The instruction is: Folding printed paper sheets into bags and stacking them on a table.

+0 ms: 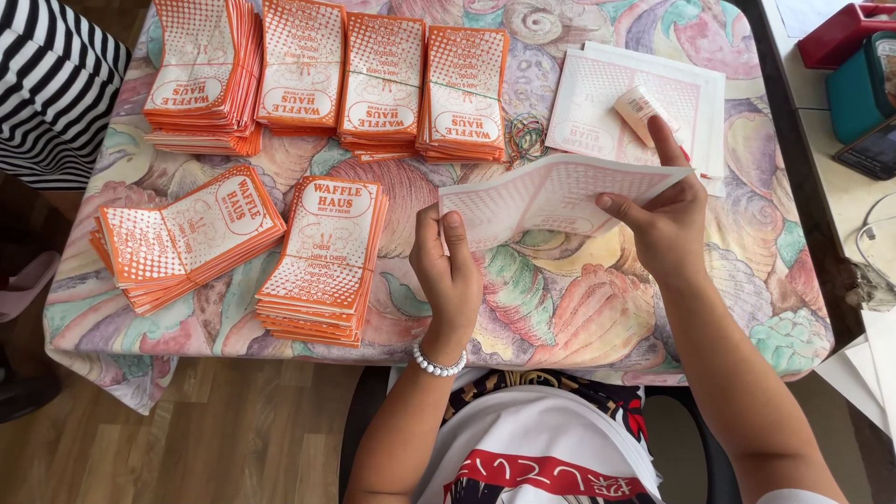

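Covering the table, a shell-patterned cloth point(579, 308) sits above wood flooring point(233, 439); orange printed bag stacks point(322, 257) lie left; a flat paper bag point(551, 196) hangs mid-table, left hand point(448, 275) and right hand point(665, 224) pinching its ends; rubber bands point(525, 135) lie behind.

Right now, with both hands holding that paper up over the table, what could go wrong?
The paper sheet is pinched only at its edges by the left hand and right hand, so it might crease or slip. The loose rubber bands lie near the table's far side and could get brushed away. The nearest orange stack sits by the table edge and might topple.
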